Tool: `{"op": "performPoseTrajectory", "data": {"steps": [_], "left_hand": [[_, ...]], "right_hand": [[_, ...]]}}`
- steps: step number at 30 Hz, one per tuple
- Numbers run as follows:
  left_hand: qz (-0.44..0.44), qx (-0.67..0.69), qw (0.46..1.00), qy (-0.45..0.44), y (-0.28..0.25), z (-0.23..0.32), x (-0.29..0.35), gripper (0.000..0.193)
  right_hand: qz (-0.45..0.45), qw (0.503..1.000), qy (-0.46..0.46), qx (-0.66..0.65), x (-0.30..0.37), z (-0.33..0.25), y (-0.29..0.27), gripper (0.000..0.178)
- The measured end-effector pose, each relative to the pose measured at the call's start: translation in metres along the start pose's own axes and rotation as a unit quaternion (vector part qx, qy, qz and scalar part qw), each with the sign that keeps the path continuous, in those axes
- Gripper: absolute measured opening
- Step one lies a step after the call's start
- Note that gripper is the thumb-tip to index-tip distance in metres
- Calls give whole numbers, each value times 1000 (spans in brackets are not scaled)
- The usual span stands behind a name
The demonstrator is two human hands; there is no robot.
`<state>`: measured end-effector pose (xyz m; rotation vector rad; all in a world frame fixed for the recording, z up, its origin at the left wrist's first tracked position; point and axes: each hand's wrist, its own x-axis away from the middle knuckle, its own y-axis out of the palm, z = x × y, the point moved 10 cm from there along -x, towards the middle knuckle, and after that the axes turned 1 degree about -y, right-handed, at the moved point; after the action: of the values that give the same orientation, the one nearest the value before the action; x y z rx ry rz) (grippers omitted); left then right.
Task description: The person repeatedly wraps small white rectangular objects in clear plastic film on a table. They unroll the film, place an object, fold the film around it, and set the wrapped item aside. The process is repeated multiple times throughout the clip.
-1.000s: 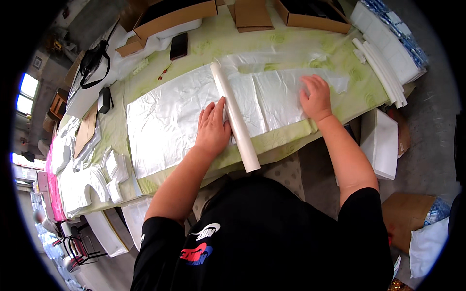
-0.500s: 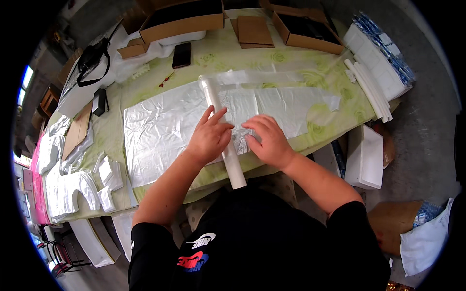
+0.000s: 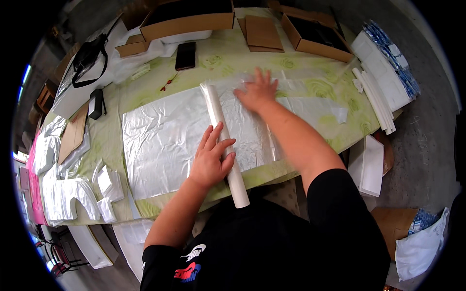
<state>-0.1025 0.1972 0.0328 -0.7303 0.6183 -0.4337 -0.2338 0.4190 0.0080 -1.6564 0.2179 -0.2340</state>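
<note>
A whitish roll of plastic film (image 3: 237, 183) lies slantwise on the table, its near end reaching over the front edge. My left hand (image 3: 208, 162) rests on the roll's left side and top with fingers apart, not wrapped round it. Beneath the roll, a crinkled clear plastic sheet (image 3: 158, 140) spreads out to both sides. Farther off, to the right of the roll's far end, my right hand (image 3: 258, 92) is laid over the sheet's far part with its fingers spread. It is slightly blurred, and no object shows in it.
A phone (image 3: 185, 56) and open cardboard boxes (image 3: 189, 26) lie toward the back. White tubes (image 3: 374, 101) and a white foam block (image 3: 383, 72) stand at the right edge. White bagged pieces (image 3: 75, 196) cover the left corner, near a black box-shaped object (image 3: 97, 104).
My right hand has moved away from beside the roll to the far part of the sheet. My left hand stays at the roll; the whole view has shifted slightly.
</note>
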Motion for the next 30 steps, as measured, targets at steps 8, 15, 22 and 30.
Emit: {"op": "performPoseTrajectory", "data": {"steps": [8, 15, 22, 30], "left_hand": [[0, 10, 1000, -8, -3, 3, 0, 37], [7, 11, 1000, 2, -5, 6, -1, 37], [14, 30, 999, 9, -4, 1, -1, 39], [221, 157, 963, 6, -36, -20, 14, 47]], "right_hand": [[35, 906, 416, -72, 17, 292, -47, 74], [218, 975, -5, -51, 24, 195, -46, 76], [-40, 995, 28, -85, 44, 49, 4, 80], [153, 859, -421, -247, 169, -99, -48, 70]]}}
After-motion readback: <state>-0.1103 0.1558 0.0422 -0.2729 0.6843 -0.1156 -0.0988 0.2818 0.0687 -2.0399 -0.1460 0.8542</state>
